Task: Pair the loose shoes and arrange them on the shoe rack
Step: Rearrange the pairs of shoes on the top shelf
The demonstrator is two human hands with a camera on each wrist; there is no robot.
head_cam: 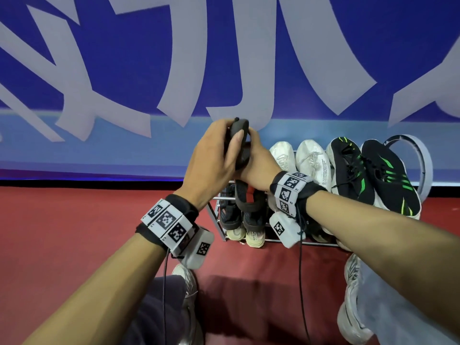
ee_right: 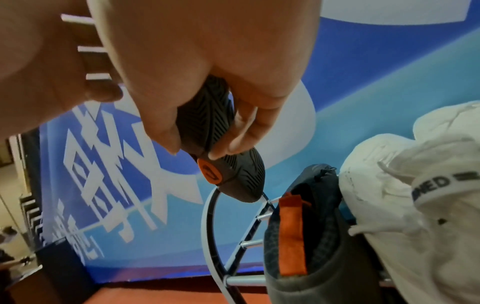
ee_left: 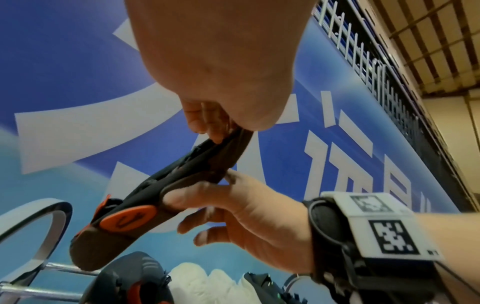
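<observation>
Both hands hold up a thin dark grey sole piece (head_cam: 239,140) with a round orange patch (ee_left: 127,218) above the left end of the shoe rack (head_cam: 216,215). My left hand (head_cam: 231,145) pinches its upper end, as the left wrist view shows. My right hand (head_cam: 254,155) wraps around its middle, with fingers on the ridged underside (ee_right: 218,123). Directly below stands a grey shoe (ee_right: 306,236) with an orange pull tab, heel up, on the rack's top tier. A white pair (head_cam: 298,158) and a black pair with green stripes (head_cam: 368,170) fill the rest of the top tier.
Dark shoes with pale soles (head_cam: 239,220) sit on the rack's lower tier. A blue banner wall (head_cam: 124,70) stands right behind the rack. A white ring-shaped side frame (head_cam: 420,160) ends the rack on the right. My own feet in pale sneakers (head_cam: 353,295) stand on the red floor.
</observation>
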